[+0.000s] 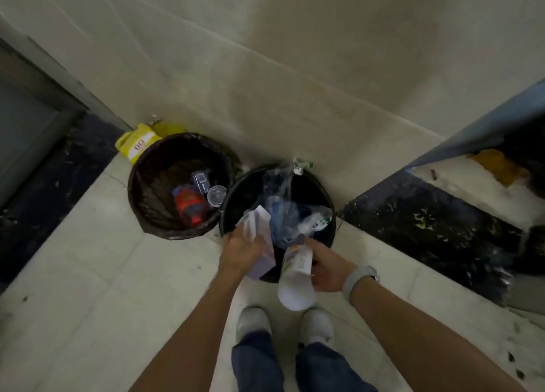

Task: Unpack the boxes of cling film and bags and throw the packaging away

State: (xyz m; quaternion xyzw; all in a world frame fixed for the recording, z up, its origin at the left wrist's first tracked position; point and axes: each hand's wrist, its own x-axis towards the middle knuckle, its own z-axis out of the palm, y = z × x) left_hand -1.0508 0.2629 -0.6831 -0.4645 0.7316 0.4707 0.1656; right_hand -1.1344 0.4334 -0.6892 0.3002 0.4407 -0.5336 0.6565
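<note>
I stand over a black round bin (236,194) on the floor. My left hand (243,251) is shut on flattened pale cardboard packaging (259,223) held over the bin's near rim. My right hand (326,269) is shut on a white box with a printed side (295,276), tilted with its open end toward me. Inside the bin lie clear plastic wrap and plastic bottles (290,211).
A second bin (141,191) with a brown liner stands to the left, holding a red packet and clear cups. A yellow bag (135,143) leans on the wall behind it. A dark stone step (427,223) rises to the right. My white shoes (255,321) are just below.
</note>
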